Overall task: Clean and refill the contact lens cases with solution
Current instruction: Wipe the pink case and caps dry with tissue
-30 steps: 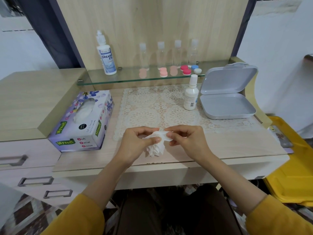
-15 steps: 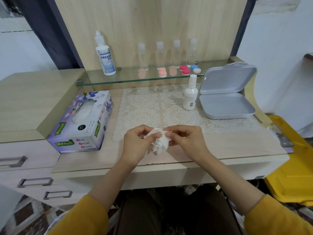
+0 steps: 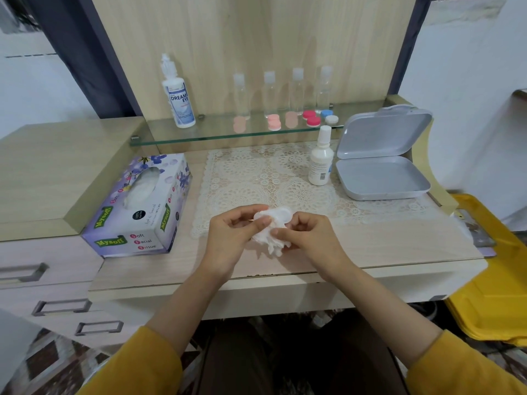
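Since 0.5 s ago the white contact lens case (image 3: 278, 215) has come into view above the crumpled tissue (image 3: 271, 244), which covered it then; your hands are at the same spot by the front edge of the lace mat (image 3: 256, 178). Your left hand (image 3: 233, 232) pinches the case's left end between thumb and fingers, and your right hand (image 3: 309, 238) curls its fingers on the tissue bunched under the case. Case held over the desk, tissue box (image 3: 139, 203) to the left, small white bottle (image 3: 320, 158) and open grey box (image 3: 382, 178) behind, right.
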`<state>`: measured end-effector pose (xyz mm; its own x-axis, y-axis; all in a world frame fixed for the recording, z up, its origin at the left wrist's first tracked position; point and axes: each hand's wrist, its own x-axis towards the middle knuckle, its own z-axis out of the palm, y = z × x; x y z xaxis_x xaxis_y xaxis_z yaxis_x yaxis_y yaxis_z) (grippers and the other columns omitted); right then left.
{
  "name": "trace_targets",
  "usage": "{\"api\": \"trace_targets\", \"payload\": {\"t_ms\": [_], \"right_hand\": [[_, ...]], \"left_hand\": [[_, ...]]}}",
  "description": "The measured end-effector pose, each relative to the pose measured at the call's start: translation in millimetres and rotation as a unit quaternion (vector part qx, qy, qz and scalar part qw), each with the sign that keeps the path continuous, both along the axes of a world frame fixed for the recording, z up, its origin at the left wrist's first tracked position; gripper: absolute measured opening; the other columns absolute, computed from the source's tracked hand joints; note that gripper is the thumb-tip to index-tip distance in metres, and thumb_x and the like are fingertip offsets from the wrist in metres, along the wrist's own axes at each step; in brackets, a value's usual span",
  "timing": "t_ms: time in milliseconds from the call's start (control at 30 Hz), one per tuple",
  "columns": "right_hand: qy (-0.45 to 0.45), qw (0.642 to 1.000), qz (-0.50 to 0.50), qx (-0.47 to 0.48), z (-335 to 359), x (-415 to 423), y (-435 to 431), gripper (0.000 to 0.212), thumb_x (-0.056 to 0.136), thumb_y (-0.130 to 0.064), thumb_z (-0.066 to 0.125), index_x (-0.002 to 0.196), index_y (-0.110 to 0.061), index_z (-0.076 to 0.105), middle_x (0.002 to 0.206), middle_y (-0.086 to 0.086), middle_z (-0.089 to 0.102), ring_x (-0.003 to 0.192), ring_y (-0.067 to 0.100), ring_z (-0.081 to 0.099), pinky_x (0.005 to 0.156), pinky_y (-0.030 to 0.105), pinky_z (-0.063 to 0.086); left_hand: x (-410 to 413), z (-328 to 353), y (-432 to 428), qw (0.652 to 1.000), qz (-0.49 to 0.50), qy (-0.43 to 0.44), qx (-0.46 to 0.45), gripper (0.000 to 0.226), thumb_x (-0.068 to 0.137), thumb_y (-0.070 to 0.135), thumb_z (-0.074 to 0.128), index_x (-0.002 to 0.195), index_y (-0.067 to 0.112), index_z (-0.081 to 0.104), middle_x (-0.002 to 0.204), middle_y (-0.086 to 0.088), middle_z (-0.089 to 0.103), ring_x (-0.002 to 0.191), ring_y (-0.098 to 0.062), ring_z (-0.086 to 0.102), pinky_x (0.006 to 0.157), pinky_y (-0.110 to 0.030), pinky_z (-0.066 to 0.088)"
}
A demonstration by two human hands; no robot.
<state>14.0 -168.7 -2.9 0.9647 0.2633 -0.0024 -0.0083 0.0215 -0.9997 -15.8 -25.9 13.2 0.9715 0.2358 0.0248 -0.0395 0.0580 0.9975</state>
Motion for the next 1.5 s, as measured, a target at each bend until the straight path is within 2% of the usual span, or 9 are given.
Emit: {"api": "trace_targets", "payload": {"t_ms": [100,233,367,500,667,900,1100,1367,1500], "right_hand": [[-0.02,0.999,-0.033,-0.021,-1,2,-6,0.028,0.071,0.007,0.069,0.062,-0.011,0.05,0.055,0.009,0.054,0.055,0.023,0.05,0.054,0.027,0.038],[-0.052,0.99,-0.093,-0.087,0,6,-18,0.021,0.074,0.002,0.069,0.071,-0.014,0.056,0.066,0.013,0.065,0.061,0.025,0.062,0.047,0.022,0.046],[-0.106,0.972,-0.145,-0.152,-1,8,-22,0.019,0.073,-0.004,0.071,0.065,-0.016,0.058,0.071,0.008,0.067,0.068,0.026,0.065,0.06,0.039,0.056],[-0.132,0.977,-0.112,-0.124,3,3,-17,0.019,0.072,-0.004,0.073,0.064,-0.016,0.062,0.069,0.005,0.067,0.064,0.022,0.063,0.059,0.031,0.052],[-0.146,0.98,-0.087,-0.105,4,-1,-13,0.022,0.072,-0.007,0.075,0.063,-0.024,0.064,0.067,-0.003,0.065,0.058,0.008,0.056,0.057,0.024,0.049],[-0.156,0.977,-0.094,-0.115,4,1,-11,0.026,0.069,-0.006,0.077,0.063,-0.025,0.06,0.072,-0.009,0.06,0.064,-0.001,0.054,0.058,0.012,0.043],[-0.112,0.992,-0.021,-0.056,6,6,-15,0.028,0.071,0.003,0.073,0.083,-0.022,0.068,0.075,0.0,0.067,0.07,0.013,0.065,0.066,0.023,0.053],[-0.121,0.992,0.014,-0.033,8,8,-13,0.028,0.07,0.007,0.072,0.072,-0.02,0.069,0.074,0.0,0.069,0.068,0.011,0.063,0.064,0.023,0.052],[-0.121,0.992,0.004,-0.034,7,10,-9,0.026,0.072,0.004,0.071,0.069,-0.022,0.069,0.066,-0.009,0.069,0.064,0.009,0.061,0.062,0.022,0.05]], "left_hand": [[1,0,5,1.0,0.021,0.002,-0.022,0.018,0.075,0.004,0.068,0.089,0.015,0.07,0.075,0.002,0.072,0.074,-0.014,0.068,0.079,-0.029,0.056],[1,2,12,0.998,0.045,-0.008,-0.031,0.02,0.079,0.0,0.064,0.093,0.012,0.069,0.08,0.002,0.072,0.075,-0.02,0.066,0.075,-0.027,0.057],[0,1,9,0.998,0.058,-0.008,0.013,0.023,0.077,0.0,0.067,0.096,0.013,0.069,0.089,-0.007,0.069,0.074,-0.015,0.067,0.073,-0.025,0.057],[-2,-3,3,0.993,0.078,-0.009,0.083,0.02,0.076,0.005,0.071,0.089,0.02,0.071,0.079,-0.001,0.072,0.069,-0.014,0.069,0.08,-0.033,0.055],[-4,-5,0,0.994,0.071,0.0,0.088,0.021,0.074,0.005,0.073,0.083,0.024,0.071,0.074,0.0,0.073,0.072,-0.016,0.07,0.084,-0.039,0.054],[-6,-3,-1,0.996,0.056,0.003,0.063,0.02,0.074,0.003,0.072,0.083,0.021,0.07,0.08,-0.004,0.072,0.074,-0.016,0.07,0.074,-0.027,0.056],[-8,2,-4,0.998,0.024,-0.002,0.051,0.019,0.077,-0.001,0.068,0.08,0.017,0.07,0.075,0.0,0.071,0.07,-0.013,0.069,0.063,-0.015,0.053],[-6,4,1,0.999,0.031,-0.003,0.032,0.017,0.078,-0.003,0.066,0.081,0.013,0.07,0.075,0.006,0.072,0.073,-0.013,0.07,0.063,-0.017,0.053],[-7,4,4,0.999,0.032,0.002,0.032,0.015,0.079,-0.002,0.066,0.082,0.012,0.07,0.08,0.001,0.072,0.074,-0.015,0.07,0.064,-0.018,0.054]]}}
